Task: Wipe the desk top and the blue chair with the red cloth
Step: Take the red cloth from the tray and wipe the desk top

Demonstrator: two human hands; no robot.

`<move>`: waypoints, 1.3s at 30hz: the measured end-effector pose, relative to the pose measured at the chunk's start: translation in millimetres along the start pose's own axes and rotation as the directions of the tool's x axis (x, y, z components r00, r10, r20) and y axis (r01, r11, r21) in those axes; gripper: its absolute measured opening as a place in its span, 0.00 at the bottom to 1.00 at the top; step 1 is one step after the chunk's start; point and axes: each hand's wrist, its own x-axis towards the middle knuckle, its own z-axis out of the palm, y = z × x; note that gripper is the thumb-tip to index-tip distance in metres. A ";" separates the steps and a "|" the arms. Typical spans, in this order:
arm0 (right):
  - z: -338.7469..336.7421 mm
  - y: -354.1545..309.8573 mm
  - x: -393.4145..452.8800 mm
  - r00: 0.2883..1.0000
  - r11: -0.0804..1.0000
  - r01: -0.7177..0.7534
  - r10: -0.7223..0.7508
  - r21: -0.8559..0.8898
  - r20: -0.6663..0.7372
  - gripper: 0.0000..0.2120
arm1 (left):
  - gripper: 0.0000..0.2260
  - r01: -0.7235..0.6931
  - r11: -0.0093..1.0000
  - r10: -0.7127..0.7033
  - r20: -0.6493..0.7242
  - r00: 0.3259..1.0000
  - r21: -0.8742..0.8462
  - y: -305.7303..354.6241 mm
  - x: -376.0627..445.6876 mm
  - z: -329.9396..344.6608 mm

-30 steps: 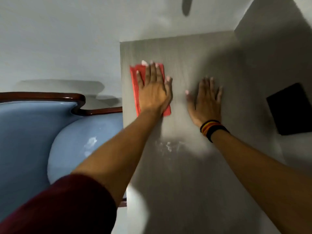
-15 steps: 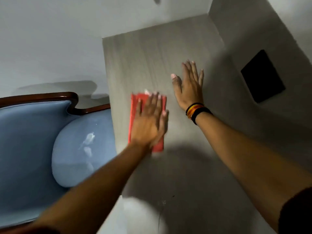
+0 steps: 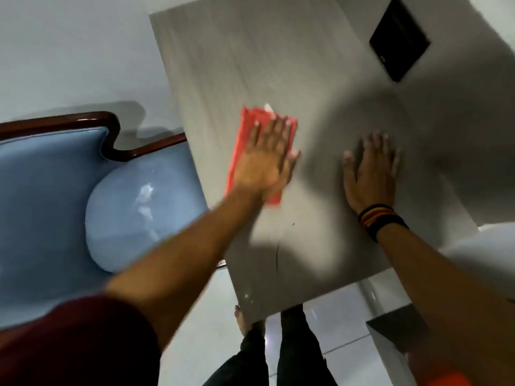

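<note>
Since the picture half a second back, the left hand (image 3: 264, 160) and the red cloth (image 3: 245, 140) under it are sitting nearer the middle of the desk top (image 3: 250, 59), and the right hand (image 3: 370, 174) is lying level with them instead of farther up the board; the desk's near edge and the person's dark trouser legs (image 3: 295, 346) are now showing too.

A black square panel (image 3: 400, 41) is sitting on the grey wall surface beyond the desk, well apart from both hands. The blue chair (image 3: 55, 196) is standing just beside the desk's left edge, its rounded seat cushion (image 3: 133, 215) tucking under that edge, a dark polished wood rail (image 3: 111, 126) curving along its back. Nothing is lying on the desk ahead of the cloth.

The desk top is showing a pale grey, streaky grain, flat and matte. The cloth is a folded oblong, bright red. The chair's covering is looking smooth and shiny.

The left hand is pressing flat on the cloth, fingers stretched out and close together, not gripping. The right hand is resting palm down on bare desk, fingers slightly spread, holding nothing, with striped bands (image 3: 381, 218) circling its wrist.
</note>
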 end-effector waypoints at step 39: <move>8.6 3.7 2.9 0.997 0.998 0.059 -0.057 0.022 -0.053 0.28 | 0.29 0.232 0.967 -0.245 -0.122 0.962 -0.107 54.1 2.7 7.5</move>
